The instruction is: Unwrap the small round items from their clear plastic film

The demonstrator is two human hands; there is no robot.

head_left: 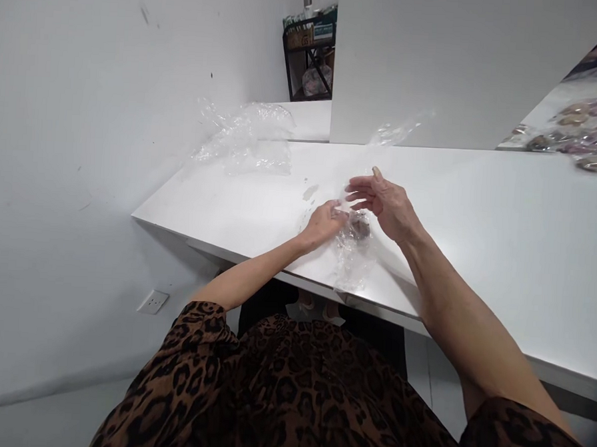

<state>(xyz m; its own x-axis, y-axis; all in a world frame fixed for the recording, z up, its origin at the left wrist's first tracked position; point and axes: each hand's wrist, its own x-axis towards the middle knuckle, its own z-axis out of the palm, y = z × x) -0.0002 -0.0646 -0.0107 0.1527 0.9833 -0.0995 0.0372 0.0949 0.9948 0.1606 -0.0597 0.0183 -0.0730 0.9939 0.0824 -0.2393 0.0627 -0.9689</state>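
A small brownish object (361,228) rests on the white table, partly covered by crinkled clear plastic film (352,270); its exact kind is unclear through the shine. My left hand (322,225) pinches the film beside the object, its fingers closed. Just above and to the right, my right hand (388,207) has its fingers apart and the thumb raised, with nothing visibly gripped. Beyond the hands, a loose piece of clear film (396,132) reaches up against the white panel.
A heap of clear plastic film or bags (247,137) lies at the table's left end by the wall. Several plastic-wrapped items (593,135) sit at the far right. Behind, a black shelf rack (310,51) holds boxes. The white table (487,260) has its front edge close to my body.
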